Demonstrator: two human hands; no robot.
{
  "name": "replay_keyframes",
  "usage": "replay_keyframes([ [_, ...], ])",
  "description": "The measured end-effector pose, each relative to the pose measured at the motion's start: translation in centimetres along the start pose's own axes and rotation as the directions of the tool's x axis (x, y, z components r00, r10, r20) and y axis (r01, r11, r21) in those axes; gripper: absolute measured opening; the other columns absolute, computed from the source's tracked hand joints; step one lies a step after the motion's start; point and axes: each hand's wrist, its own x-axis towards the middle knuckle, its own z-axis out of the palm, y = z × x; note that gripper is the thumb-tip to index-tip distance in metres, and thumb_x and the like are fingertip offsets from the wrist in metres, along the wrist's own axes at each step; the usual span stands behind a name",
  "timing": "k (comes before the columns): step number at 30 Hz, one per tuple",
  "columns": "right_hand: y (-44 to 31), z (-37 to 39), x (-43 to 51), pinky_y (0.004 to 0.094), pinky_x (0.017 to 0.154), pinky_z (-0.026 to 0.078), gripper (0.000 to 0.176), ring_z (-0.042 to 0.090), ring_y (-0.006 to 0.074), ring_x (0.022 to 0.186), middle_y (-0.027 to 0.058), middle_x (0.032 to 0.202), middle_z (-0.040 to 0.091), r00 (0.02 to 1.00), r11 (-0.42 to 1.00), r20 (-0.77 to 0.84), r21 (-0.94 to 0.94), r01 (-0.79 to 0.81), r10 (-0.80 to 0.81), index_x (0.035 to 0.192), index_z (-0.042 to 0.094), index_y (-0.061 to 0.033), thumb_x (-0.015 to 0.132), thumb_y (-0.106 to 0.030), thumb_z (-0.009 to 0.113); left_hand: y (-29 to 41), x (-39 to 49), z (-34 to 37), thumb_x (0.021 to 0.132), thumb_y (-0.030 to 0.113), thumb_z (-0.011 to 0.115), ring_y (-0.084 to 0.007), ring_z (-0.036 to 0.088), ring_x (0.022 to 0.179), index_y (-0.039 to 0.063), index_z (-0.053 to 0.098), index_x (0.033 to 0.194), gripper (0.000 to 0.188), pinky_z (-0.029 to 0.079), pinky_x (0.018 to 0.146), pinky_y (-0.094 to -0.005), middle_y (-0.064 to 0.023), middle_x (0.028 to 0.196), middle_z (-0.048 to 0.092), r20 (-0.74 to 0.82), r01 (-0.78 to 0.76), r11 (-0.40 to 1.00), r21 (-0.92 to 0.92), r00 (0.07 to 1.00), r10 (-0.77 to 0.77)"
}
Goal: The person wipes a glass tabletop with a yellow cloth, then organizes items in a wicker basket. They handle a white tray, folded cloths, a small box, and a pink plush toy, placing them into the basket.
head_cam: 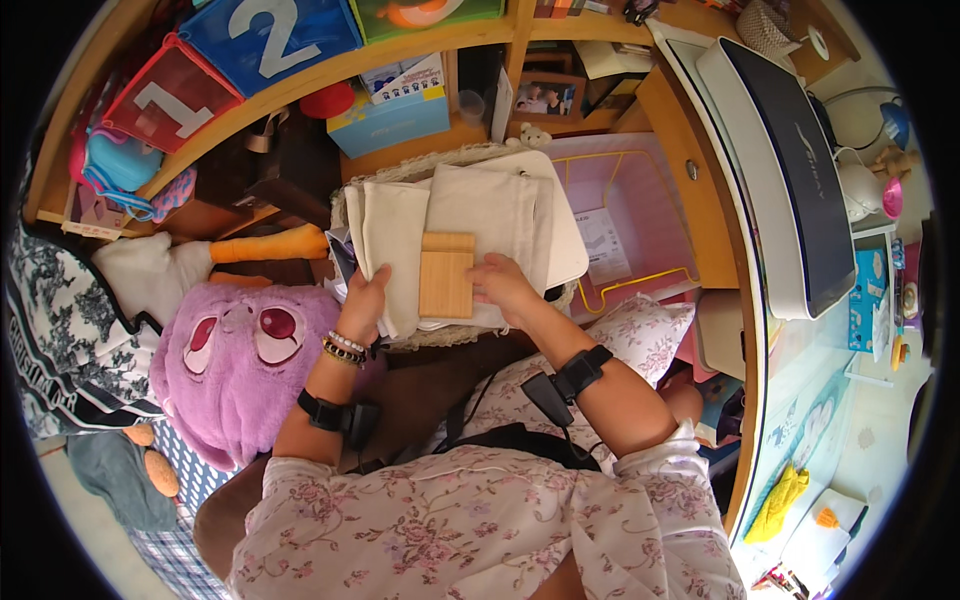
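My left hand (366,304) grips the left side of a folded cream cloth (394,247), thumb on top and fingers partly hidden. Beside it lies a wider folded cream cloth (487,199). A small light wooden board (446,283) with a groove across its upper part rests on the cloths. At the board's right edge are the fingertips of my right hand (506,289); whether they grip it is unclear. Under the cloths sits a white flat panel (568,232) with rounded corners, above a container with a lace-like trim (412,341).
A purple plush toy (247,360) sits to the left. On the right are a pink translucent bin (645,187) with a yellow wire frame and a desk (806,390) carrying a printer (780,172). Ahead, shelves (480,37) hold a blue box (390,124) and numbered pouches (270,34).
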Motion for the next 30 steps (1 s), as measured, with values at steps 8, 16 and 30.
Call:
replay_keyframes([
  [8, 1.4, 1.4, -1.2, 0.0300, 0.081, 0.049, 0.041, 0.061, 0.0190, 0.094, 0.0123, 0.107, 0.063, 0.978, 0.963, 0.061, -0.170, 0.209, -0.201, 0.122, 0.051, 0.0034, 0.087, -0.016, 0.063, 0.2, -0.6, 0.9, 0.095, 0.016, 0.052, -0.0189, 0.061, 0.098, -0.002, 0.053, 0.122, 0.032, 0.051, 0.082, -0.0322, -0.0098, 0.112, 0.063, 0.020, -0.007, 1.000, 0.014, 1.000, 0.006],
  [16, -2.9, -10.2, -9.3, 0.0297, 0.085, 0.050, 0.037, 0.060, 0.0147, 0.100, 0.0081, 0.112, 0.062, 0.921, 0.914, -0.031, 0.113, 0.390, -0.389, 0.124, 0.048, 0.0001, 0.092, -0.013, 0.060, 4.5, -2.7, 2.3, 0.095, 0.012, 0.050, -0.0164, 0.060, 0.100, -0.002, 0.053, 0.123, 0.031, 0.048, 0.085, -0.0298, -0.0089, 0.115, 0.062, 0.146, -0.115, 0.993, -0.011, 0.982, 0.115],
  [30, 0.5, -16.4, -13.5, 0.0314, 0.077, 0.055, 0.030, 0.064, 0.0162, 0.095, 0.0069, 0.107, 0.063, 0.920, 0.855, -0.188, 0.343, 0.390, -0.344, 0.117, 0.053, -0.0028, 0.092, -0.017, 0.060, -1.5, 4.1, 7.1, 0.072, 0.040, 0.075, -0.0422, 0.046, 0.115, 0.000, 0.024, 0.142, 0.095, 0.037, 0.100, -0.0457, -0.0298, 0.122, 0.049, 0.083, -0.270, 0.317, 0.909, 0.864, 0.497],
])
